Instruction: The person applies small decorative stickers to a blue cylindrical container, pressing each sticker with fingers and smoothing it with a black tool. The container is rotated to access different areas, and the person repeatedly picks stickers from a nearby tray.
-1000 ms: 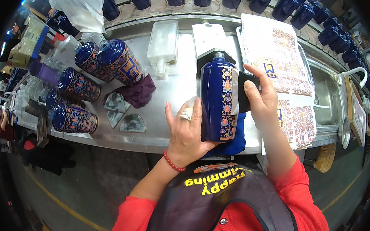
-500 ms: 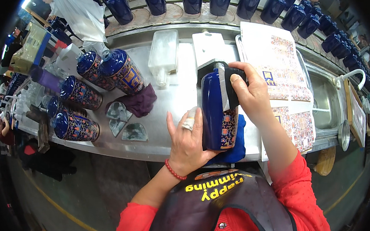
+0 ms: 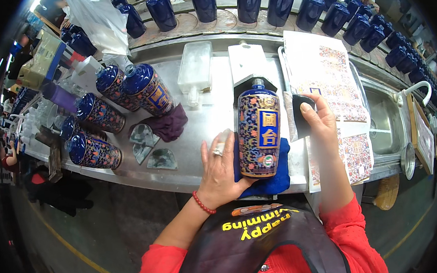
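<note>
A dark blue bottle (image 3: 259, 133) with a colourful floral decal and gold-edged blue panel lies tilted on a blue cloth (image 3: 281, 167), its neck over a dark angular rest (image 3: 243, 87). My left hand (image 3: 218, 164) is beside its lower left side, fingers stretched and apart, thumb at the base. One finger has a pale wrapping. To the right of the bottle, my right hand (image 3: 321, 121) pinches a black flat pad (image 3: 302, 115) with a pale strip along one edge. The pad is apart from the bottle. Printed decal sheets (image 3: 333, 80) lie beyond that hand.
Several decorated bottles (image 3: 100, 113) stand at left near a purple cloth (image 3: 169, 124) and dark curved pieces (image 3: 162, 159). A clear rectangular glass vessel (image 3: 195, 69) lies behind. Plain blue bottles (image 3: 204, 4) line a curved conveyor (image 3: 180, 23). A sink (image 3: 384, 125) is at right.
The bottle has turned so its decorated panel faces up. My right hand has drawn the black pad off the bottle to the right. My left fingers have shifted slightly left.
</note>
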Motion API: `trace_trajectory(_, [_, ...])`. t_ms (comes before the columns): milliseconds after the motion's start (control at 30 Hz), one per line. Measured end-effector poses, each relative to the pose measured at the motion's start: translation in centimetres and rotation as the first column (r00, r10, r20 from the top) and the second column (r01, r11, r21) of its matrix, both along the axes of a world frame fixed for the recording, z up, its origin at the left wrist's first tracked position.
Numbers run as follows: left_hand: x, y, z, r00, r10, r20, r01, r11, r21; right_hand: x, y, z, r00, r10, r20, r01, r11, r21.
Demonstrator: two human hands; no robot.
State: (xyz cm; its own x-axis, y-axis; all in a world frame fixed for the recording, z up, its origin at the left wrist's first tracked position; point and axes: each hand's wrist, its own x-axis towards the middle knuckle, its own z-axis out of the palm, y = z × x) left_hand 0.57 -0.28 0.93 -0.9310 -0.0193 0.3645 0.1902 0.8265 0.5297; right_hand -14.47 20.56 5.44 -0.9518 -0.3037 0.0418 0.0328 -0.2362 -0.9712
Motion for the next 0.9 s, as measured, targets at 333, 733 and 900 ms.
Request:
trace_trajectory(333, [-1.0, 1.6, 1.8, 0.988, -0.103, -0.112, 0.068, 0.958, -0.280, -1.4, -1.5, -0.8, 0.964, 0.131, -0.231, -0.097, 0.983, 0.154])
trace_trajectory(733, [-1.1, 0.5, 0.7, 0.984, -0.150, -0.092, 0.131, 0.973, -0.189, -0.2, 0.6, -2.3, 0.993, -0.083, -0.080, 0.079, 0.995, -0.054])
trace_trajectory(900, [-0.9, -1.1, -0.5, 0.970, -0.234, -0.061, 0.238, 0.970, 0.060, 0.5, 2.0, -2.9, 0.991, -0.127, 0.036, 0.129, 0.988, -0.078])
